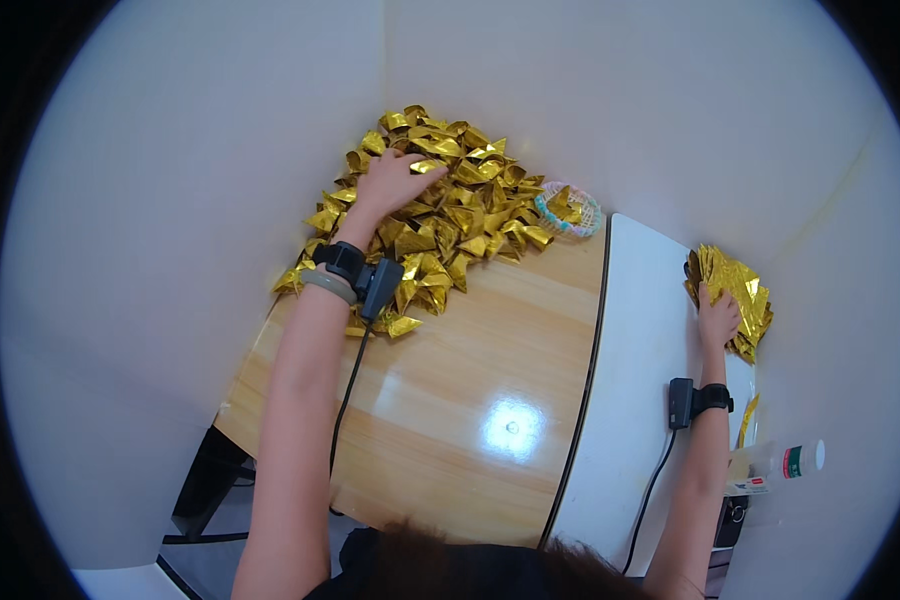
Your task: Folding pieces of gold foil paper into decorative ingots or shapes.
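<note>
**Reaching wide, left and right**

Our left hand [395,183] hovers at the gold-foil pile [470,212]; between thumb and fingers shows a folded gold-foil piece [427,167], its long axis roughly left-right, though we cannot tell if it is pinched. Our right hand [718,322] touches the gold-foil stack [744,288], slanting far-left to near-right, its grip unclear. A wood-grain tabletop [460,350] adjoins a white tabletop [625,320], backed by pale walls [220,150].

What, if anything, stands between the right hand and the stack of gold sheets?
Nothing visible does: the right hand is directly on the stack of gold sheets. The woven basket sits to the left on the wood-grain tabletop, out of its way.
</note>
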`<state>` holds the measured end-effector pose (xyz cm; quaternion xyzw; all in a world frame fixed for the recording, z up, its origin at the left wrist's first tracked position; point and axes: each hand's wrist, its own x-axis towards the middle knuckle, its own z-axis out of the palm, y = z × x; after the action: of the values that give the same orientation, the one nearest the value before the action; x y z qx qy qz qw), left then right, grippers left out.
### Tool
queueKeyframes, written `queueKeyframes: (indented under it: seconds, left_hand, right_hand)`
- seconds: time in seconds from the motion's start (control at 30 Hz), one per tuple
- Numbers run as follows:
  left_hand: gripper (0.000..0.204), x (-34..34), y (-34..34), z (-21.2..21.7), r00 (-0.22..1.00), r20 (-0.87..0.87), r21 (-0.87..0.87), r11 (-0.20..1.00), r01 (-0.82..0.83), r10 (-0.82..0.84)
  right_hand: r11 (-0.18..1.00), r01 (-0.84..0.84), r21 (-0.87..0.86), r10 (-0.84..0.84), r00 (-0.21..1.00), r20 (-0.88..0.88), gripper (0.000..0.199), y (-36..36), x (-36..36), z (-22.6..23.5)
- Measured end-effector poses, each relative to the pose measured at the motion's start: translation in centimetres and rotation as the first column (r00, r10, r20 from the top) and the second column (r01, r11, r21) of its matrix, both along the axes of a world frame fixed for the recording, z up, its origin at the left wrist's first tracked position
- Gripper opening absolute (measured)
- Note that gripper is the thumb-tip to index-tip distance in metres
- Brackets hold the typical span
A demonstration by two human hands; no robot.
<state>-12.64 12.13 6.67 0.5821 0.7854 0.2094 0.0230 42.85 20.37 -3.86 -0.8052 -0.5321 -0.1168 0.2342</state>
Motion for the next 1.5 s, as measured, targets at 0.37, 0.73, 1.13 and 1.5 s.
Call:
queueKeyframes:
  seconds: [0.37, 0.73, 1.13, 1.5]
  left_hand:
    - [0.066, 3.6, -4.0, 0.2, 0.945, 0.012, -0.102, 0.940, 0.325, -0.326]
    - [0.038, -0.5, -11.8, 6.3, 0.779, 0.317, 0.325, 0.834, 0.447, -0.541]
    - [0.082, -3.6, -32.1, 0.2, 0.974, -0.225, -0.512, 0.850, -0.128, 0.011]
    - [0.045, -2.5, -27.7, -1.8, 0.979, 0.112, -0.115, 0.976, 0.183, -0.170]
  right_hand:
    - [0.997, -0.005, -0.082, 0.007, 1.000, 0.027, 0.075, -1.4, -2.3, 0.6]
    - [0.999, 0.040, 0.003, -0.039, 0.951, 0.307, 0.075, -3.8, -4.1, 3.2]
    - [0.996, -0.044, -0.073, 0.062, 0.964, 0.259, 0.051, -0.8, -0.4, 0.8]
    - [0.975, -0.197, -0.102, 0.222, 0.878, 0.424, 0.031, -2.0, -1.1, 2.5]
